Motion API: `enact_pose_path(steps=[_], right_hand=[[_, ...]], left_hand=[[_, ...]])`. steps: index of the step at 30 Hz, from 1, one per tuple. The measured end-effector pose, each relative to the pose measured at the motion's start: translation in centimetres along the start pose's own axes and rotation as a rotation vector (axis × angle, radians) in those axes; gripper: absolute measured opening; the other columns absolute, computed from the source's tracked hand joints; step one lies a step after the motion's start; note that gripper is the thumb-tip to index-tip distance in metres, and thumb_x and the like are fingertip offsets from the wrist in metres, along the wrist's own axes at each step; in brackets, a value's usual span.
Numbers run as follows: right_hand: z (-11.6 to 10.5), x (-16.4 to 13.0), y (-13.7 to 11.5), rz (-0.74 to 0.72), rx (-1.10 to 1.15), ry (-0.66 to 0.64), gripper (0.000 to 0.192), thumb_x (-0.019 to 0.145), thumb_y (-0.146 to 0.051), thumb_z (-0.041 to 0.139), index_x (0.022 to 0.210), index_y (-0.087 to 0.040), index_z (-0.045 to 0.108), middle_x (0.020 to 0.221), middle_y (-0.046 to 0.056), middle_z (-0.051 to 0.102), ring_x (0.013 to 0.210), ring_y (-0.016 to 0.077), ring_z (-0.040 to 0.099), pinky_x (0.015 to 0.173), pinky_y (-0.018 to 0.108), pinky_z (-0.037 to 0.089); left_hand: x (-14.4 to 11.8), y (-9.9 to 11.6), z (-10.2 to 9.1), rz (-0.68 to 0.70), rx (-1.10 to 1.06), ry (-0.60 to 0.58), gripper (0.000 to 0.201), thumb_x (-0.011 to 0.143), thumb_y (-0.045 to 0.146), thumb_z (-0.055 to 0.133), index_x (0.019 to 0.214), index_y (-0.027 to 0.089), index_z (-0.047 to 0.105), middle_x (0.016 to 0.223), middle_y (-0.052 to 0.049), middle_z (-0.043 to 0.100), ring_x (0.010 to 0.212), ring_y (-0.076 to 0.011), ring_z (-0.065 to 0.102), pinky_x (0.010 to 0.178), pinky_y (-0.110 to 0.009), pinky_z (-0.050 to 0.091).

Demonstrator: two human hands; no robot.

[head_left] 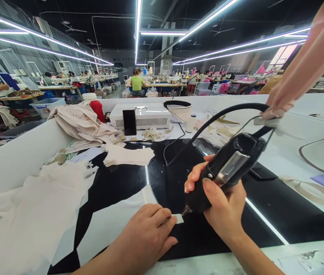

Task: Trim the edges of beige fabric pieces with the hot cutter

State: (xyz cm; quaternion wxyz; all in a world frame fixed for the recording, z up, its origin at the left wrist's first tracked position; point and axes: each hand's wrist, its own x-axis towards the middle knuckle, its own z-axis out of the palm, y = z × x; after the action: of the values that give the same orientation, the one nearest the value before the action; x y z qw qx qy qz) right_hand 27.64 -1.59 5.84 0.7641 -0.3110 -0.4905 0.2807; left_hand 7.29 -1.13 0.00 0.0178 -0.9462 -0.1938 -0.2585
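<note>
My right hand (226, 210) is wrapped round a black corded handheld tool (200, 196) with a metal lever on its side. The tool is tilted, and its narrow metal tip points down at the end of a small white fabric tab (179, 219). I cannot tell whether the tip touches it. My left hand (147, 233) is closed, its fingers bent and pressed together over the tab, and covers part of it. A white fabric piece (116, 217) lies flat to the left of that hand, on the glossy black work surface (167, 183).
Pale fabric pieces (41, 198) lie at left, with a smaller stack (129, 156) ahead. Behind are a phone (129, 122), a white vented box (147, 114) and a heap of garments (78, 122). The tool's black cable (204, 126) arcs above the surface, beside hanging pink cloth (307, 65).
</note>
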Motion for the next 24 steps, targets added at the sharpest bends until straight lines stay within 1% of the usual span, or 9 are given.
enact_pose_path(steps=[7,12,14,16,19,21,24], right_hand=[[-0.5,-0.7,-0.4,-0.004,0.024,-0.018,0.035,0.099,-0.043,0.090,0.126,-0.031,0.071,0.087,-0.002,0.073,0.064,0.0159,0.069,0.059,0.029,0.063],[-0.3,-0.9,-0.2,0.012,0.018,-0.009,0.030,0.102,-0.040,0.088,0.125,-0.032,0.071,0.087,-0.003,0.074,0.063,0.0150,0.070,0.060,0.028,0.063],[-0.3,-0.9,-0.2,0.012,0.004,-0.007,0.029,0.102,-0.040,0.087,0.125,-0.032,0.071,0.087,-0.003,0.074,0.063,0.0149,0.070,0.060,0.028,0.063],[-0.5,-0.9,-0.4,0.004,-0.004,-0.009,0.032,0.101,-0.041,0.088,0.125,-0.032,0.071,0.087,-0.003,0.074,0.063,0.0151,0.069,0.060,0.028,0.063],[-0.8,-1.1,-0.7,-0.005,-0.017,-0.005,0.034,0.099,-0.043,0.090,0.125,-0.031,0.071,0.087,-0.003,0.073,0.064,0.0156,0.070,0.059,0.028,0.063],[-1.0,-1.2,-1.0,-0.005,-0.030,-0.005,0.034,0.100,-0.043,0.089,0.125,-0.031,0.071,0.087,-0.003,0.073,0.065,0.0159,0.070,0.060,0.029,0.063],[-1.1,-1.3,-1.2,-0.006,-0.049,-0.004,0.034,0.100,-0.044,0.089,0.125,-0.031,0.071,0.088,-0.002,0.073,0.066,0.0163,0.070,0.060,0.030,0.064]], left_hand=[[-0.1,-0.1,0.1,-0.011,-0.009,-0.036,0.037,0.110,0.041,0.081,0.134,0.016,0.067,0.118,-0.003,0.077,0.105,-0.0234,0.072,0.093,-0.037,0.062],[-0.3,-0.1,0.0,-0.011,-0.020,-0.035,0.035,0.111,0.040,0.079,0.135,0.017,0.067,0.118,-0.003,0.077,0.105,-0.0238,0.073,0.093,-0.038,0.063],[-0.3,-0.2,-0.2,-0.011,-0.029,-0.032,0.032,0.114,0.039,0.075,0.135,0.017,0.067,0.118,-0.004,0.077,0.104,-0.0237,0.073,0.094,-0.038,0.063],[-0.2,-0.3,-0.3,0.004,-0.046,-0.010,0.025,0.118,0.035,0.067,0.134,0.016,0.067,0.117,-0.004,0.077,0.105,-0.0235,0.073,0.096,-0.038,0.063],[-0.1,-0.4,-0.4,0.075,-0.080,0.065,0.019,0.122,0.027,0.056,0.128,0.014,0.069,0.114,-0.005,0.077,0.105,-0.0224,0.072,0.101,-0.037,0.062],[0.0,-0.4,-0.4,0.109,-0.102,0.091,0.019,0.122,0.026,0.055,0.123,0.014,0.070,0.112,-0.004,0.077,0.104,-0.0217,0.072,0.103,-0.036,0.061],[-0.1,-0.5,-0.2,0.106,-0.102,0.071,0.017,0.120,0.028,0.061,0.119,0.015,0.070,0.108,-0.004,0.076,0.102,-0.0219,0.072,0.100,-0.036,0.061]])
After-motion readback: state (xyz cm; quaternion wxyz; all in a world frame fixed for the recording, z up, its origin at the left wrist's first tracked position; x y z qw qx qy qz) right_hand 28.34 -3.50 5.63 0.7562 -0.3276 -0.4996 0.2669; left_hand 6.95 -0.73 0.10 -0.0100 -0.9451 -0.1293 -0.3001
